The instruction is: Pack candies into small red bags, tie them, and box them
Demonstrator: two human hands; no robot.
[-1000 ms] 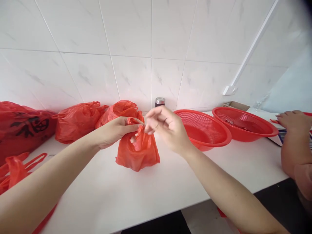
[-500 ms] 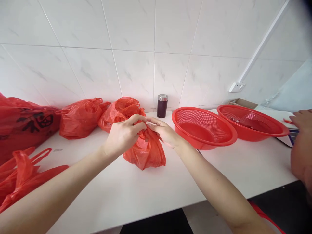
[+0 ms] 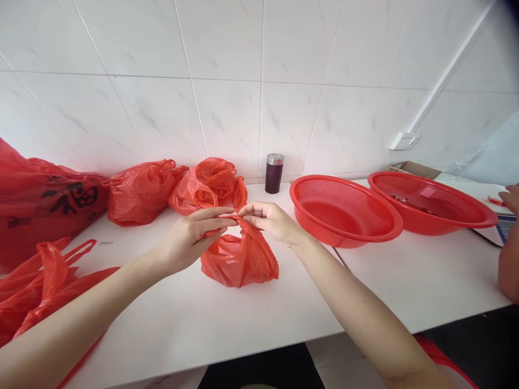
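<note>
A small red plastic bag (image 3: 239, 260) sits on the white counter (image 3: 251, 319) in the middle. My left hand (image 3: 190, 237) pinches one handle of the bag at its top, fingers pressed together. My right hand (image 3: 270, 220) pinches the other handle, and the two hands meet fingertip to fingertip above the bag. The bag's mouth is pulled up between them.
Two tied red bags (image 3: 141, 190) (image 3: 207, 186) lie by the tiled wall, a large printed red bag (image 3: 40, 205) at far left, flat red bags (image 3: 36, 281) at the front left. A dark jar (image 3: 274, 173) and two red colanders (image 3: 344, 208) (image 3: 430, 200) stand right. Another person's hand (image 3: 508, 237) shows at the right edge.
My hands have drawn the bag's handles up and apart into a flat pinch; the left hand has uncurled from a clutch. The view has shifted slightly.
</note>
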